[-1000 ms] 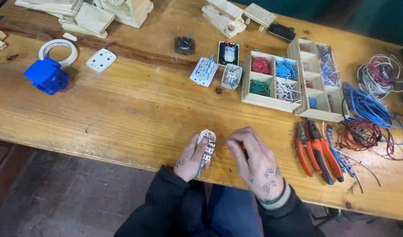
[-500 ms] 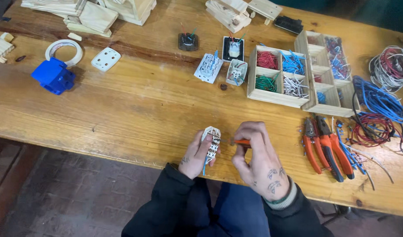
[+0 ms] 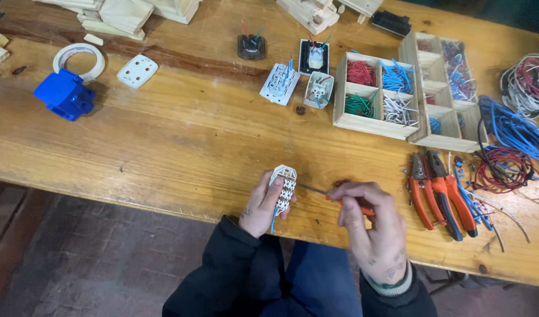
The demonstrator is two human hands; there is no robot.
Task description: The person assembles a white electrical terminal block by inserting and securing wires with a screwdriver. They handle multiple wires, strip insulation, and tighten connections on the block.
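My left hand [image 3: 262, 203] holds a small white socket module [image 3: 283, 187] upright above the front edge of the wooden table [image 3: 181, 135]; a short blue wire hangs from its underside. My right hand [image 3: 372, 229] grips a thin screwdriver with an orange handle [image 3: 350, 203], and its metal tip points left at the side of the module.
Orange-handled pliers and cutters [image 3: 437, 191] lie to the right. Behind them are wooden compartment boxes of coloured wire pieces [image 3: 378, 91] and coils of wire [image 3: 516, 135]. Other socket parts [image 3: 279, 84], a white cover plate [image 3: 137, 70], a tape roll [image 3: 78, 58] and a blue box [image 3: 65, 95] sit farther back.
My right hand picked up the orange-handled screwdriver and brought its tip to the module in my left hand. The camera view shifted slightly.
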